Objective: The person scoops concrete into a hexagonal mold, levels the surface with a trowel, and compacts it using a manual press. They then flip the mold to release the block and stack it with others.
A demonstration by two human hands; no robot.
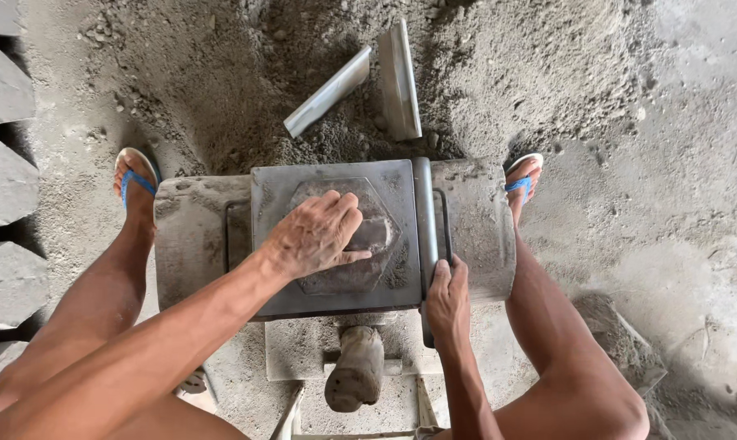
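Observation:
A grey metal mould press (336,187) stands between my legs, its flat lid bearing a raised hexagon shape (385,236). My left hand (313,236) lies on the hexagon, fingers curled over a knob at its centre. My right hand (447,295) grips the lid's right edge, beside a thin metal handle bar (446,220). A worn, cement-caked lever handle (354,368) sticks out below the lid toward me.
A heap of grey cement mix (499,73) lies beyond the press, with two flat metal pieces (399,77) stuck in it. Cast grey blocks (2,171) line the left edge. My feet in blue flip-flops (136,179) flank the machine. Concrete floor spreads right.

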